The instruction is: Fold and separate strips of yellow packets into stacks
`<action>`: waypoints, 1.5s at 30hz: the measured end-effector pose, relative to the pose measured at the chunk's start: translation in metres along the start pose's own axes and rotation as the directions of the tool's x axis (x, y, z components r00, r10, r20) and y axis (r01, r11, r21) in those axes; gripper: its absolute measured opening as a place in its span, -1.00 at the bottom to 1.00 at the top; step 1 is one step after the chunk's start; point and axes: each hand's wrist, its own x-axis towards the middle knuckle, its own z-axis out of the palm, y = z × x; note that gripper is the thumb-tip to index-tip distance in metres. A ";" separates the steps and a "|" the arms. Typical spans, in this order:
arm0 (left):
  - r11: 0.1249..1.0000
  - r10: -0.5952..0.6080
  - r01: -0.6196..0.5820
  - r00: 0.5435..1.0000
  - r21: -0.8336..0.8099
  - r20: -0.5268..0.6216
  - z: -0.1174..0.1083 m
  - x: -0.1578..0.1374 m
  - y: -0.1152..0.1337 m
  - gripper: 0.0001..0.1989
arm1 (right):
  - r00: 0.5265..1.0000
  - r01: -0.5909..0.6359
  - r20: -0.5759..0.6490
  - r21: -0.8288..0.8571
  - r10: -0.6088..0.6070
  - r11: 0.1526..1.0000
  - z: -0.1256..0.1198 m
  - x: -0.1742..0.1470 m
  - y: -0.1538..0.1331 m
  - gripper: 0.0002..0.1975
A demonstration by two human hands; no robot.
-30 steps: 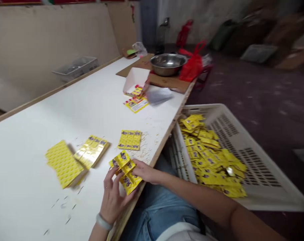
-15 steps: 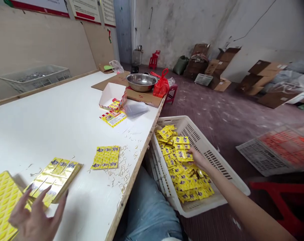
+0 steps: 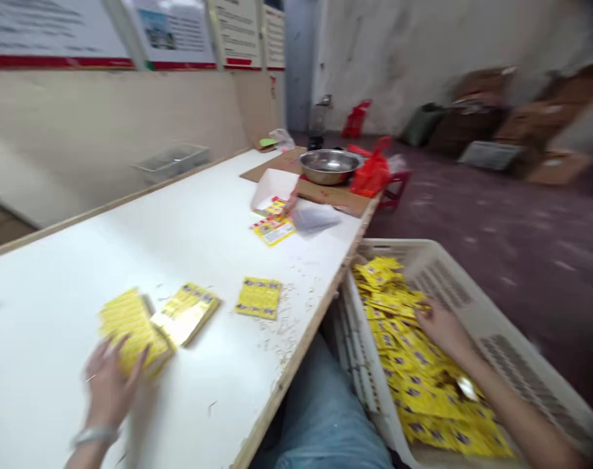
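Observation:
My left hand (image 3: 109, 384) is at the near edge of a stack of yellow patterned sheets (image 3: 133, 329) on the white table, its fingers spread and touching the stack. Just right of that stack lies another stack of yellow sachet sheets (image 3: 186, 312) with a shiny top. A single yellow sachet sheet (image 3: 259, 297) rests farther right on the table. My right hand (image 3: 442, 329) reaches into a pale plastic crate (image 3: 465, 286), over a heap of yellow sachets (image 3: 404, 352). Its fingers are blurred against the sachets, so whether they grip one is unclear.
Thin offcuts (image 3: 281, 342) litter the table near its wooden edge (image 3: 296, 378). Farther back are an open paper box (image 3: 272, 189), a printed yellow card (image 3: 273, 230), clear plastic sheets (image 3: 316, 218), a metal basin (image 3: 330, 168) and a red bag (image 3: 372, 170). The crate stands beside my leg.
The view has swung left. My left hand has moved from over the shiny stack to the patterned stack. My right hand, earlier holding a sachet sheet, is now lower against the crate's heap.

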 end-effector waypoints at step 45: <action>0.998 -0.012 -0.027 0.822 0.060 0.570 -0.042 0.003 -0.023 -0.57 | 0.432 0.902 -0.077 0.028 -0.899 0.431 0.184 -0.036 -0.286 -0.44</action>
